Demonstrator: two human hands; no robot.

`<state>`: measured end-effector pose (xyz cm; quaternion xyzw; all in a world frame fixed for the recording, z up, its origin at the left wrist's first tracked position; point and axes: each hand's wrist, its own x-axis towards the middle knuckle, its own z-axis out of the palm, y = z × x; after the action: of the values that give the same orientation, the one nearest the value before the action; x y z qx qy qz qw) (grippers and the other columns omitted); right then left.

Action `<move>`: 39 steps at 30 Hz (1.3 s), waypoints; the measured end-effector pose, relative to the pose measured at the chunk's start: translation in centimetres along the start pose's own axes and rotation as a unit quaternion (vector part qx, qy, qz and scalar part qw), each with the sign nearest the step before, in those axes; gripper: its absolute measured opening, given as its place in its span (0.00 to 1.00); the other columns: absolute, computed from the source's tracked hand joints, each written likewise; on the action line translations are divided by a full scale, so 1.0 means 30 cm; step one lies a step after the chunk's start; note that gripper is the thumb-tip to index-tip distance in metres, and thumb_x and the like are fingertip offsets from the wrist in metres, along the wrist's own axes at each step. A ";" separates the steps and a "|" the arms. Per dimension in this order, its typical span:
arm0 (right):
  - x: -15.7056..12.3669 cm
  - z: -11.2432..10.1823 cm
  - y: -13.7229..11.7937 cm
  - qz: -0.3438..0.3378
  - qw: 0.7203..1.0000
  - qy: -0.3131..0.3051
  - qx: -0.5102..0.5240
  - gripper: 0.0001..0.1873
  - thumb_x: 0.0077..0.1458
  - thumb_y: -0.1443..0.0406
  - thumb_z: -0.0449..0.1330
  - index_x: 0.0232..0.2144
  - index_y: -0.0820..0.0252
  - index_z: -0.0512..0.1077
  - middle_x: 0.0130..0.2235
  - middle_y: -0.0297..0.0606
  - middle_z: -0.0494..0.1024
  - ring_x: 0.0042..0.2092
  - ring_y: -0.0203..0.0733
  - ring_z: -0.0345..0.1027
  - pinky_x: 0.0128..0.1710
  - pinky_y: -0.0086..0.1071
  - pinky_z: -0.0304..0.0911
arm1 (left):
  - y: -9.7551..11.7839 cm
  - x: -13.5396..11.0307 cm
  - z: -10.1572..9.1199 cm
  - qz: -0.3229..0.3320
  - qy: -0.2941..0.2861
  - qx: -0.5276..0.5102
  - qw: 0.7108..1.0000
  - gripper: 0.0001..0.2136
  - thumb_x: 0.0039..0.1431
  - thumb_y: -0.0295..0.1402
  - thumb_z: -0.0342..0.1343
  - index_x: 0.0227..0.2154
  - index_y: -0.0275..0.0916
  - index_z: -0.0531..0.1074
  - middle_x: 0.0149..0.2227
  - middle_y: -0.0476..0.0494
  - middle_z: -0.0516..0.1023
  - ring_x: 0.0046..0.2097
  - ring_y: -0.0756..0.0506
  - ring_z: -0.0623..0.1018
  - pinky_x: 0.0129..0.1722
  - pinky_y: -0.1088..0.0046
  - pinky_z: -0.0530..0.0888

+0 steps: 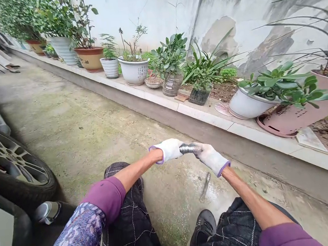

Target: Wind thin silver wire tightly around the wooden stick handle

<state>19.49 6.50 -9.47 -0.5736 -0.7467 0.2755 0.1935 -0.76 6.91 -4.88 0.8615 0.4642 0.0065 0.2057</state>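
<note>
Your left hand [168, 150] and your right hand [210, 158] wear white gloves, and both are closed tight on a shiny metal roll [187, 149], which sits in the air between them, out in front of your knees. It may be twisted wire or a spring, but it is too small to tell. If your grip slips, the roll could drop on the hard ground and roll away. If it has sharp ends, it could poke through a glove. A thin metal bar [204, 187] lies on the ground just past your knees, near your shoe [203, 228], so you could step on it or kick it. The ground [77, 145] is rough gray concrete with green moss and a wet-looking patch. On your left is a car tire [14, 172]. On your right, a low concrete ledge [206, 116] runs along a wall [149, 14], with many plant pots on it. A white pot [247, 103] leans on a pink pot [291, 115] at the near end, so a bump could tip them.
</note>
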 end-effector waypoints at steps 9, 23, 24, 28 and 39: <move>-0.081 0.060 -0.153 -0.066 0.983 -0.104 -0.137 0.14 0.58 0.65 0.52 0.37 0.60 0.78 0.33 0.40 0.80 0.32 0.40 0.68 0.34 0.30 0.57 | -0.044 -0.006 0.002 -0.075 -0.018 0.150 0.986 0.13 0.62 0.24 0.51 0.44 0.34 0.78 0.42 0.29 0.82 0.47 0.35 0.82 0.45 0.61 0.77; -0.028 -0.034 -0.093 -0.033 0.998 0.001 0.046 0.14 0.55 0.65 0.53 0.37 0.61 0.78 0.29 0.33 0.76 0.29 0.35 0.63 0.32 0.28 0.57 | -0.005 0.029 -0.063 -0.069 0.082 -0.209 0.972 0.13 0.58 0.32 0.54 0.43 0.36 0.78 0.29 0.45 0.79 0.25 0.49 0.74 0.22 0.77 0.68; -0.044 -0.025 -0.117 -0.050 0.998 -0.016 0.020 0.14 0.56 0.65 0.53 0.37 0.60 0.78 0.31 0.34 0.77 0.31 0.35 0.65 0.33 0.28 0.58 | -0.007 0.031 -0.060 -0.078 0.084 -0.165 0.980 0.12 0.59 0.33 0.54 0.41 0.35 0.78 0.30 0.43 0.79 0.26 0.48 0.75 0.24 0.76 0.69; -0.090 -0.023 -0.177 -0.067 0.992 -0.047 -0.100 0.14 0.60 0.63 0.54 0.38 0.59 0.79 0.35 0.37 0.80 0.34 0.39 0.68 0.35 0.29 0.57 | -0.016 0.037 -0.015 -0.095 0.061 0.083 0.990 0.12 0.63 0.30 0.50 0.42 0.36 0.78 0.36 0.36 0.82 0.37 0.40 0.82 0.36 0.69 0.74; 0.028 -0.080 -0.046 -0.003 0.998 0.050 0.050 0.12 0.52 0.66 0.54 0.32 0.63 0.78 0.31 0.35 0.77 0.31 0.36 0.66 0.34 0.28 0.60 | 0.031 0.017 -0.021 0.011 -0.006 0.030 0.999 0.11 0.60 0.32 0.54 0.42 0.38 0.80 0.31 0.43 0.80 0.34 0.45 0.78 0.35 0.74 0.71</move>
<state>19.68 7.49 -6.74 -0.5738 -0.7234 0.2831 0.2596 0.14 7.09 -4.06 0.8725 0.4532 -0.0105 0.1821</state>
